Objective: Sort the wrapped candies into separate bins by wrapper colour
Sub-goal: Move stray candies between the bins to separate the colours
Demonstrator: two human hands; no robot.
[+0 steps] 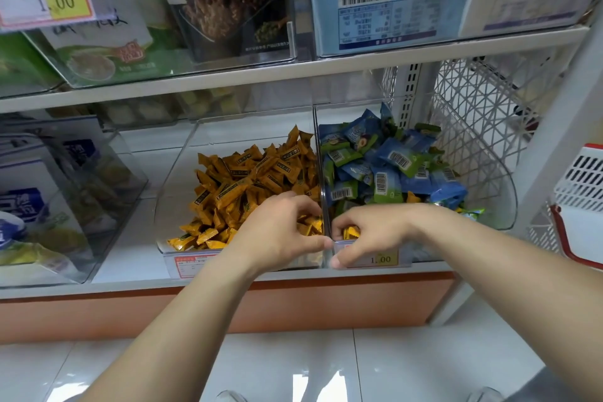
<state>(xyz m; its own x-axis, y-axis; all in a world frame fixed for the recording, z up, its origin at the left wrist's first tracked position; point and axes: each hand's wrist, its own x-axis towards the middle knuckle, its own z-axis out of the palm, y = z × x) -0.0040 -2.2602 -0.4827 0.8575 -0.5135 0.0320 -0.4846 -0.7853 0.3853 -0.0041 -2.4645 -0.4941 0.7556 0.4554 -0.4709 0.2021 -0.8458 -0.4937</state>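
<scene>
Two clear bins sit side by side mid-frame: the left bin (182,179) is heaped with orange candies (254,179), the right bin (499,192) with blue and green candies (385,166). At the right bin's front corner the right hand (368,232) pinches stray orange pieces (350,233), likely to pass them over the divider. Just beside it the left hand (277,232) curls into the orange heap; whether it grips any, I cannot tell.

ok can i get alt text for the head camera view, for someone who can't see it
A person's right hand grips a few stray orange candies at the front of a clear shelf bin of blue and green candies, while the left hand reaches into the neighbouring bin heaped with orange candies.
</scene>
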